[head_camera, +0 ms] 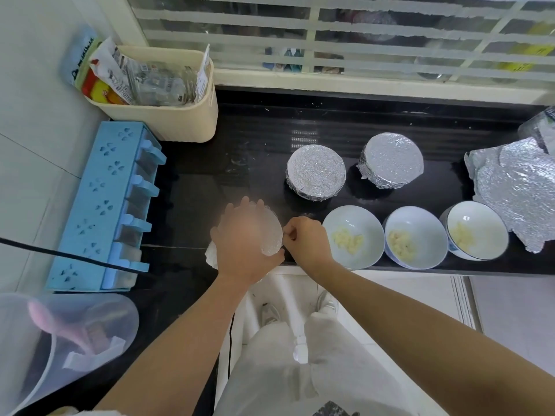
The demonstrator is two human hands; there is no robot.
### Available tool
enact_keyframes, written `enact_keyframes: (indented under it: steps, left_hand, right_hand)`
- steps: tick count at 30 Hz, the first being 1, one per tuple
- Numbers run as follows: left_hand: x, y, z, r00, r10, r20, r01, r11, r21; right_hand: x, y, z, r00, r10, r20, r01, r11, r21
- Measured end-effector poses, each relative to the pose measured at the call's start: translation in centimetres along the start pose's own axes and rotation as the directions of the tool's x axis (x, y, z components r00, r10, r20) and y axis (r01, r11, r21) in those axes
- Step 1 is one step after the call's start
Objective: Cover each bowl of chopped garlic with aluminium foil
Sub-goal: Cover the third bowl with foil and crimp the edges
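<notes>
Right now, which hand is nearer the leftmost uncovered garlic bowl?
Right. The right hand is just left of the leftmost uncovered garlic bowl, pinching the foil edge. The left hand lies farther left, flat on top of that foil.

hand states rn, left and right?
Left hand: open, spread flat, pressing down on the foil.
Right hand: closed, pinching that foil at its right edge.
</notes>
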State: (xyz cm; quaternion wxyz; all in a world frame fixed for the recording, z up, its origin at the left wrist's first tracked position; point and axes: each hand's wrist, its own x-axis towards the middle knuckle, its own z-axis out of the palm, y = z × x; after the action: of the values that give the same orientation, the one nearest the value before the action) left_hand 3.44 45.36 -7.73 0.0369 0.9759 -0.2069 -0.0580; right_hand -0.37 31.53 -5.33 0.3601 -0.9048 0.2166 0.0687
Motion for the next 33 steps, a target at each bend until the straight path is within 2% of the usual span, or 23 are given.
enact_keyframes:
  steps: [4,6,10,13,19,24,26,30,33]
  left_hand:
    - [0.0,-0.1,0.0,1.000,0.008,-0.007,-0.007,1.000,0.004]
    - [0.0,-0.1,0.0,1.000,0.005,-0.008,-0.005,1.000,0.002]
    - [0.0,0.0,0.0,1.000,0.001,-0.013,-0.002,1.000,-0.005]
    - [0.1,0.3,0.0,0.999,-0.024,-0.024,0.023,0.999,-0.029]
    - [-0.1,1.2,-0.5,0.983,-0.181,0.019,0.182,0.979,-0.091]
    - [-0.7,2.1,-1.1,0.936,-0.338,0.095,0.349,0.922,-0.168]
    - [-0.7,1.7,-1.4,0.949,-0.309,0.061,0.315,0.939,-0.136]
    - [-0.6,0.2,-1.0,0.991,-0.136,-0.014,0.136,0.990,-0.033]
    - [-1.4,-0.3,-0.4,0.993,-0.118,-0.004,0.118,0.991,-0.061]
  right_hand:
    - [-0.7,0.2,0.3,1.000,0.005,-0.015,-0.002,0.984,0.179]
    - [-1.1,0.2,0.1,0.999,0.052,-0.007,-0.047,0.955,0.291]
    - [-2.3,0.4,0.1,0.981,0.153,0.122,-0.196,0.804,0.561]
    - [-2.4,0.4,0.8,0.973,0.177,0.145,-0.229,0.738,0.634]
    - [-0.2,0.0,0.9,0.958,0.247,0.147,-0.285,0.746,0.602]
    - [1.8,-0.7,0.2,0.963,0.209,0.167,-0.265,0.837,0.480]
    - [2.1,-1.0,-0.4,0.968,0.175,0.181,-0.237,0.874,0.424]
    - [2.4,-1.3,-0.8,0.971,0.139,0.194,-0.203,0.910,0.362]
    - [2.4,-1.1,-0.6,0.973,0.124,0.194,-0.185,0.921,0.343]
